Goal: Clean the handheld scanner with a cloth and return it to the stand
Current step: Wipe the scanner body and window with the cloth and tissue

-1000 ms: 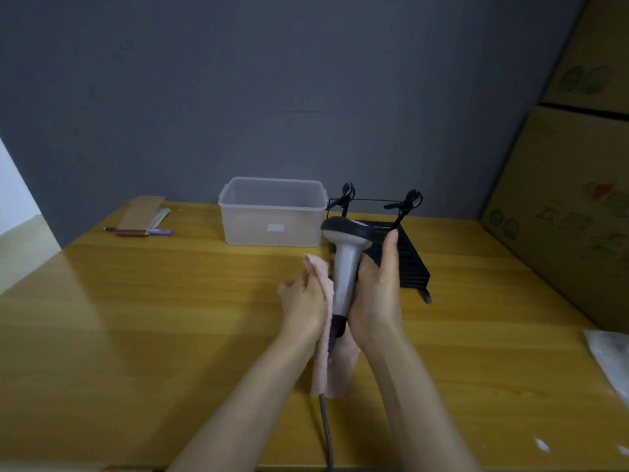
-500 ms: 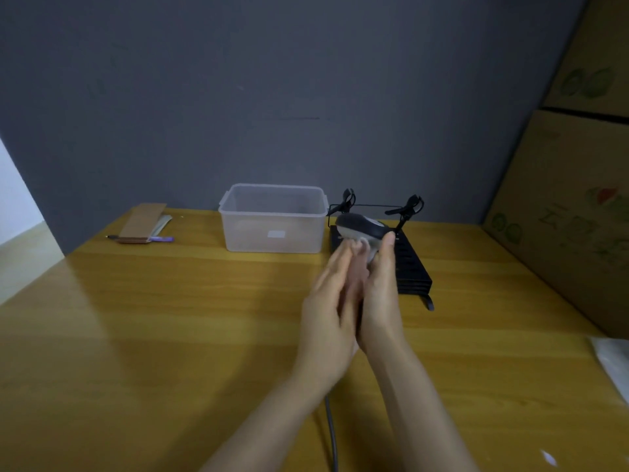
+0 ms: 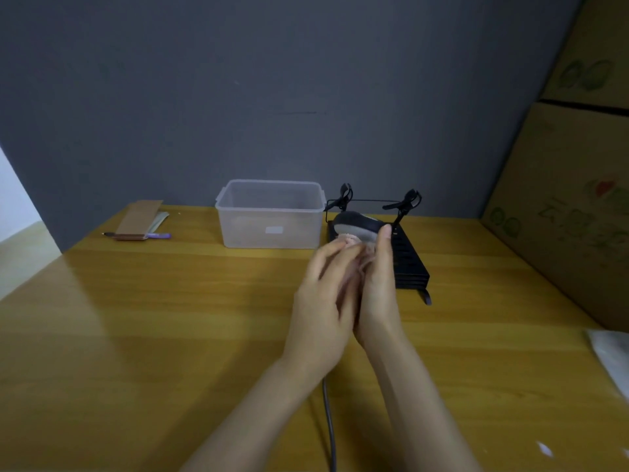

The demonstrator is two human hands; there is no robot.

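A second ago the scanner stood up tall between the hands and a long pink cloth hung down under them; now the hands have slid up, most of the scanner is hidden, and just a little cloth peeks out. At the left of the frame, far back on the smooth yellow wood table, lie a flat brown card and a thin purple pen. Next comes a clear plastic box with rounded corners and a small white label. In the middle, the left hand is blurry, its fingers long and loosely spread, pressing the soft pink cloth against the scanner. The right hand is wrapped around the handle, thumb pointing up by the head. The scanner shows only its round head, dark on top and grey below, held in the air just in front of the stand. A grey cable runs down to the bottom edge. The stand is black with ribs, with a thin wire frame and two black clips at its back. At the right are brown cardboard boxes, and a white crinkly thing lies at the edge.
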